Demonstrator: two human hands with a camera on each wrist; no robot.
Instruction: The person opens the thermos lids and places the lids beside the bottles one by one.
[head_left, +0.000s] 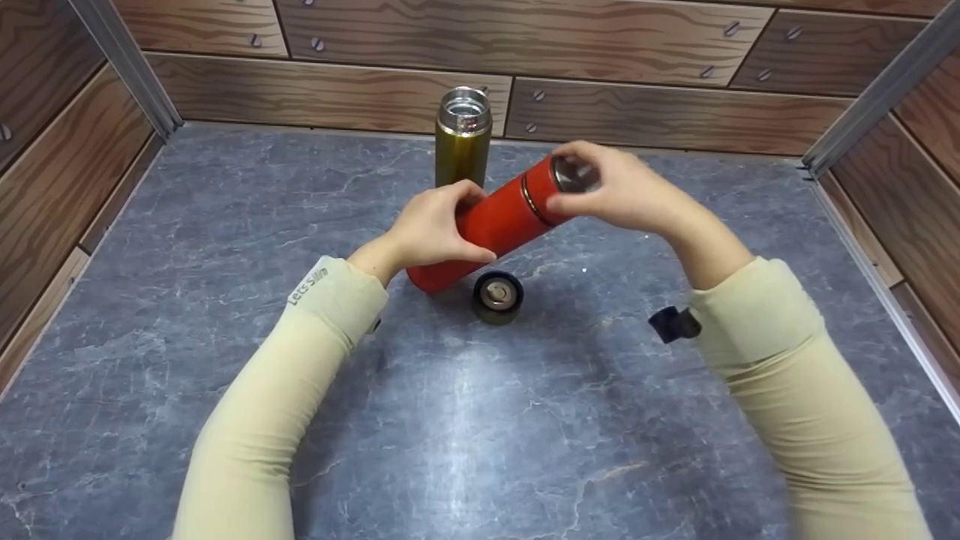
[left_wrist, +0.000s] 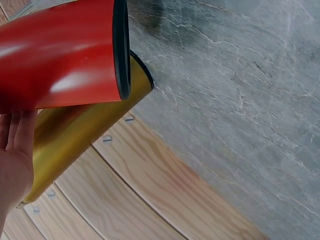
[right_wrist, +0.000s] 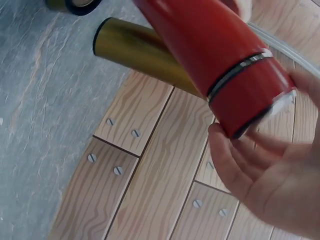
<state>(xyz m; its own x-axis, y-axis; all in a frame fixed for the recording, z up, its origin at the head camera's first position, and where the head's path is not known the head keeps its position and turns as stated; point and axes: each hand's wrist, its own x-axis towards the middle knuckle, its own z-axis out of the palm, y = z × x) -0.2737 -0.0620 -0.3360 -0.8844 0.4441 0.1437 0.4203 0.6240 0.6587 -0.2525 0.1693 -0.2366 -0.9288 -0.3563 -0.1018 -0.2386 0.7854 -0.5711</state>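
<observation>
A red thermos (head_left: 487, 229) is held tilted over the table, its capped end up to the right. My left hand (head_left: 431, 229) grips its body, with the thumb across the front. My right hand (head_left: 630, 187) has thumb and fingers around the thermos's red cap (right_wrist: 250, 95), which has a shiny top. The cap sits on the body above a dark and silver ring. In the left wrist view, the dark-rimmed base of the thermos is off the table. Just behind stands a gold thermos (head_left: 460, 157), upright and without its lid, its steel mouth showing.
A dark round lid (head_left: 498, 292) lies on the table just below the red thermos, its inner side up. Wood-patterned panels (head_left: 330, 94) wall the grey marbled table (head_left: 247, 195) at the back and sides.
</observation>
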